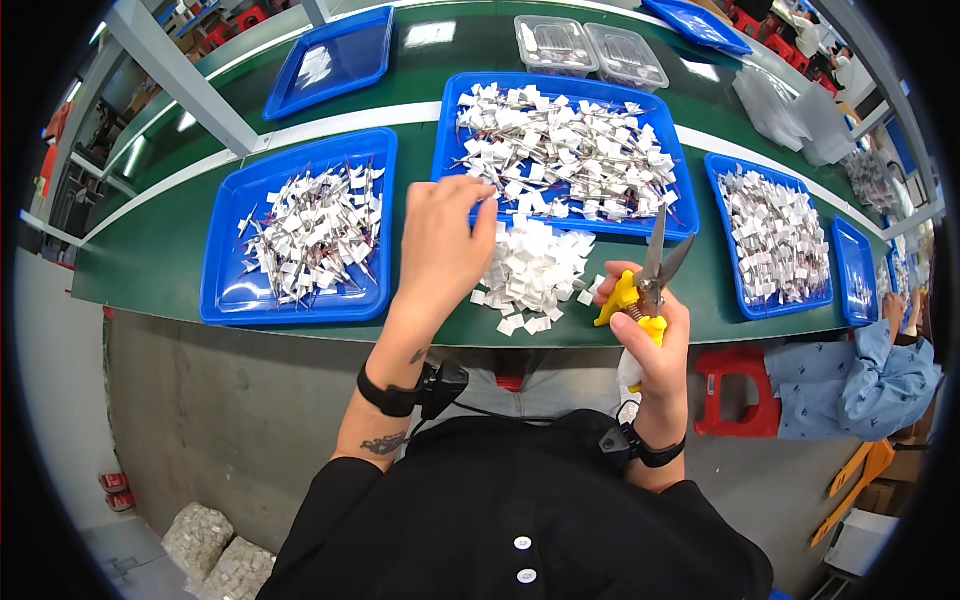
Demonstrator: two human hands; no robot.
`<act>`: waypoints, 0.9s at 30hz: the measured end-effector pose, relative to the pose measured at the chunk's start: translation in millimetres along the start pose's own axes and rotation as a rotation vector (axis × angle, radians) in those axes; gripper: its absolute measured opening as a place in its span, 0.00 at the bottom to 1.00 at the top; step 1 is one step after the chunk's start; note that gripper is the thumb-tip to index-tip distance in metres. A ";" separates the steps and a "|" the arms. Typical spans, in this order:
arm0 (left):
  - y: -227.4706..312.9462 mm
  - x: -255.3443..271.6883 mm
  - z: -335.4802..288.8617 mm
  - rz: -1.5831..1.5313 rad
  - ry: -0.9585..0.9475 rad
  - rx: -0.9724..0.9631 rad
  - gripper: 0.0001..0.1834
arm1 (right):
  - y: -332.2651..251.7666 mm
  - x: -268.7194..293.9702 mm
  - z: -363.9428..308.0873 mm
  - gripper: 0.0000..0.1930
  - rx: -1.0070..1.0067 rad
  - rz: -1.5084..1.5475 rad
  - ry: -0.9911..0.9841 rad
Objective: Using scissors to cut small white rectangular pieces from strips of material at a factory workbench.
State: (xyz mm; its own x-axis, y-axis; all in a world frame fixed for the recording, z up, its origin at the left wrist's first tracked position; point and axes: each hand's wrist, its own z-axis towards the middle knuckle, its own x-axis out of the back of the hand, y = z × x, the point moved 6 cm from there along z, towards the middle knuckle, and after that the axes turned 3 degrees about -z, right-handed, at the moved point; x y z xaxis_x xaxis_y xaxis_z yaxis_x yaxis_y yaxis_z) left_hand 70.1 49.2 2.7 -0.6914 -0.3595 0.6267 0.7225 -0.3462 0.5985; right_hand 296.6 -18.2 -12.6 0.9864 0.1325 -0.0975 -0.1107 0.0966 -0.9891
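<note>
My right hand point(655, 335) grips a pair of spring-loaded scissors point(652, 285) with yellow handles; their blades are spread and point away from me. My left hand point(445, 240) is over the near left edge of the middle blue tray point(440, 130), fingers curled in a pinch; what lies between the fingertips I cannot make out. In that tray is a heap of thin wired parts with white tags point(560, 150). Between my hands, on the green table point(420, 340), sits a loose pile of small white tag pieces point(535, 265).
A blue tray point(215, 260) of similar tagged parts stands left, another blue tray point(745, 300) right. Farther back are a blue tray point(330, 65) and clear plastic boxes point(555, 45). A co-worker in a blue patterned garment point(850, 390) is at the right, near a red stool point(712, 400).
</note>
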 end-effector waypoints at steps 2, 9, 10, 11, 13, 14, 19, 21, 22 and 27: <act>-2.2 -15.9 1.1 0.077 -0.095 0.028 0.09 | 0.9 1.1 -1.4 0.24 0.007 -0.001 0.008; 5.3 12.3 -5.9 -0.045 0.098 -0.044 0.07 | -0.4 -2.0 -2.4 0.25 0.008 0.004 -0.029; 11.7 19.6 -8.1 -0.092 0.136 -0.074 0.08 | 0.9 -1.4 -1.7 0.25 0.007 0.004 -0.028; 16.0 23.9 -12.1 -0.091 0.136 -0.071 0.08 | 2.3 -4.1 -1.2 0.25 0.003 0.029 -0.088; 24.0 30.8 -21.5 -0.232 0.128 -0.084 0.08 | 1.9 -9.9 -0.7 0.25 -0.006 0.054 -0.149; 28.4 31.8 -25.8 -0.263 0.121 -0.088 0.09 | -1.4 -17.7 -0.7 0.26 -0.009 0.124 -0.199; 47.1 26.7 -52.7 -0.321 0.006 -0.178 0.09 | -6.0 -44.5 2.2 0.28 -0.014 0.236 -0.283; 42.7 22.1 -60.1 -0.490 -0.046 -0.104 0.10 | -4.1 -43.1 3.5 0.29 -0.022 0.200 -0.312; 40.0 22.7 -61.6 -0.534 -0.065 -0.078 0.09 | -3.7 -42.0 3.3 0.29 -0.022 0.177 -0.337; 18.5 12.5 -72.2 -0.769 -0.207 0.293 0.07 | -8.5 -46.8 0.2 0.28 -0.019 0.189 -0.413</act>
State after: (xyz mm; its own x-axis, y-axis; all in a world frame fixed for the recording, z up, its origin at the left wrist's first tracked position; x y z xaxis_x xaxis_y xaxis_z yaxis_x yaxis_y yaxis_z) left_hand 74.7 -24.3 -14.4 -0.9968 0.0593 0.0537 0.0422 -0.1804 0.9827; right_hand 251.3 -25.0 0.4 0.8175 0.5286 -0.2286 -0.2786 0.0155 -0.9603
